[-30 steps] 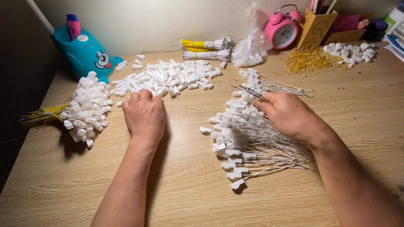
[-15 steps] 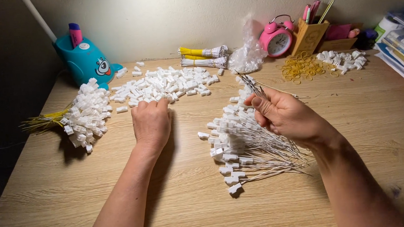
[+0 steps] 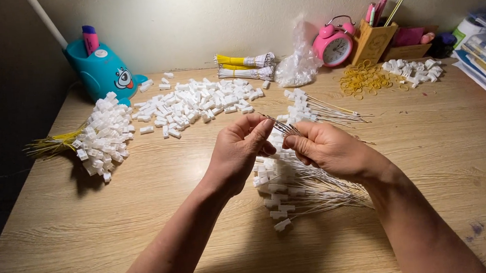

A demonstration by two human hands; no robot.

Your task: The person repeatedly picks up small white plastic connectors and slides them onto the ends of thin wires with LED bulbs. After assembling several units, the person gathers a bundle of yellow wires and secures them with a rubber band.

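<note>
Above the worktop [image 3: 146,215], both hands pinch thin wires [image 3: 280,127] between pressed fingers, apparently mid-fitting; next likely needs a white connector [image 3: 196,103].

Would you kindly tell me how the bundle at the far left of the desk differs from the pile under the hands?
The left bundle has yellow wires; the pile under the hands has white ones. The left bundle is gathered tight, wires together pointing left; the pile lies loosely fanned, wires pointing right. No hand touches the left bundle; the pile sits beneath both. Both carry small white connectors.
</note>
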